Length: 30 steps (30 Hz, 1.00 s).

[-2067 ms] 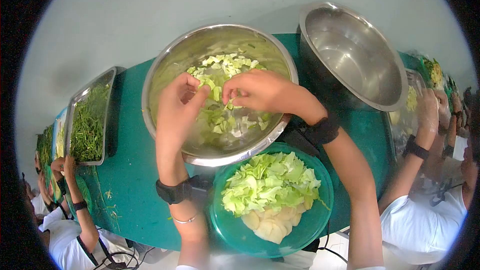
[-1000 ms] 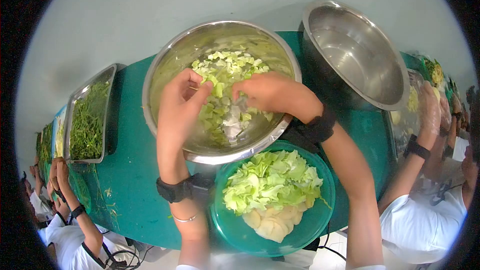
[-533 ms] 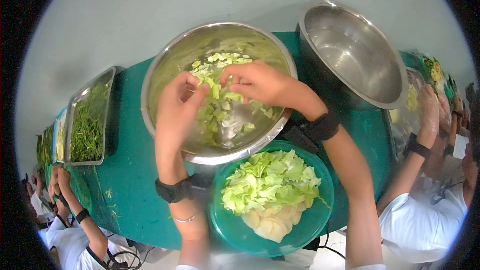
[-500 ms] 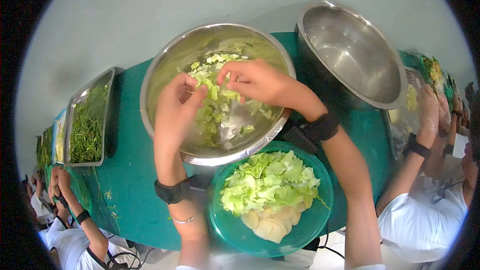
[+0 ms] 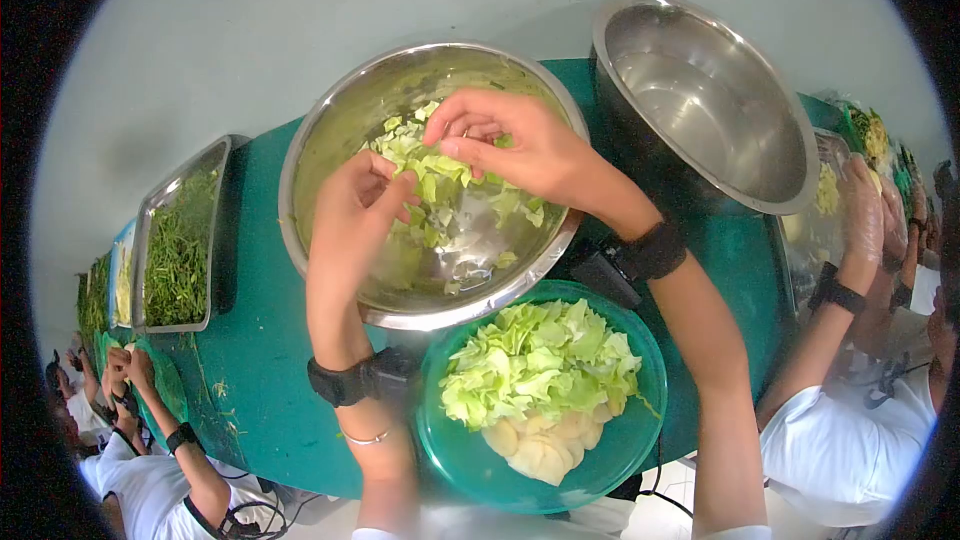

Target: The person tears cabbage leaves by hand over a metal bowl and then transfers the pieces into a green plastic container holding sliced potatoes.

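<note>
The right hand [image 5: 520, 145] has lifted toward twelve o'clock in the steel bowl [image 5: 330, 130], fingers pinching cabbage pieces [image 5: 430, 175]; the left hand [image 5: 355, 215] stays at nine o'clock, fingers curled on shreds, tearing continuing.

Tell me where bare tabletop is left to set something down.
Free: the green table strip between the tray of greens and the steel bowl. Crowded: the steel bowl, green bowl and empty steel bowl sit packed together.
</note>
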Available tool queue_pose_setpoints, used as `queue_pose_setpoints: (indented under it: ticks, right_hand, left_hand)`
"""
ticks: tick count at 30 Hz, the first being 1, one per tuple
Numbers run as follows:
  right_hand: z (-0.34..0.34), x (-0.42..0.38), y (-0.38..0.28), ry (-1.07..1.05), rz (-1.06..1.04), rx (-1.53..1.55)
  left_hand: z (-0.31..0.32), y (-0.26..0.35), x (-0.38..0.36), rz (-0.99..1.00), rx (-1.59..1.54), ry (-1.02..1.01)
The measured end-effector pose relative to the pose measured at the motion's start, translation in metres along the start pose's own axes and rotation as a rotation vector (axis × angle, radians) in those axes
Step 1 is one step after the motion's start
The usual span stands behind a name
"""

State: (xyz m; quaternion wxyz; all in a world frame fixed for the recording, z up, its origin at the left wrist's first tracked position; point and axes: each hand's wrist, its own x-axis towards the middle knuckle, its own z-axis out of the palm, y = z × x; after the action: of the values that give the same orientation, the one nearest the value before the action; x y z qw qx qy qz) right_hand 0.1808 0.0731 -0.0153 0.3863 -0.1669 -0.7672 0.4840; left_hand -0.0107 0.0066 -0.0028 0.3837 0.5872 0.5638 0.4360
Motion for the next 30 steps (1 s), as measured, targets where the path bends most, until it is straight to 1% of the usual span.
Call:
queue_pose_setpoints:
  ticks: [1, 3, 4, 6, 10, 12, 15, 18, 24, 27, 30]
  right_hand:
    - [0.001, 0.001, 0.002, 0.007, -0.039, -0.024]
    - [0.002, 0.002, -0.004, -0.019, -0.086, -0.209]
    - [0.004, 0.003, -0.007, -0.034, -0.112, -0.3]
    - [0.006, 0.002, -0.008, -0.027, -0.115, -0.38]
    - [0.012, -0.001, -0.012, 0.033, -0.193, -0.531]
    - [0.012, -0.001, -0.015, 0.038, -0.215, -0.558]
    - [0.012, -0.003, -0.018, 0.036, -0.211, -0.558]
    - [0.013, -0.003, -0.019, 0.051, -0.243, -0.579]
    - [0.013, -0.003, -0.017, 0.07, -0.271, -0.629]
    - [0.013, -0.003, -0.017, 0.077, -0.276, -0.661]
    - [0.013, -0.003, -0.016, 0.097, -0.32, -0.665]
  left_hand:
    - [0.002, 0.0, 0.0, 0.013, -0.019, -0.005]
    - [0.004, 0.001, -0.002, 0.035, -0.055, -0.014]
    - [0.003, 0.001, -0.003, 0.034, -0.025, -0.039]
    - [0.001, 0.003, -0.004, 0.032, 0.033, -0.095]
    - [0.002, 0.003, -0.004, 0.029, -0.005, -0.097]
    - [0.004, 0.004, -0.005, 0.048, -0.024, -0.099]
    - [0.003, 0.006, -0.004, 0.017, -0.025, -0.152]
    - [0.002, 0.007, -0.004, -0.021, -0.117, -0.181]
    - [0.003, 0.003, -0.002, 0.065, -0.126, -0.189]
    - [0.004, 0.002, -0.001, 0.048, -0.186, -0.191]
    - [0.003, 0.007, -0.003, 0.038, -0.155, -0.19]
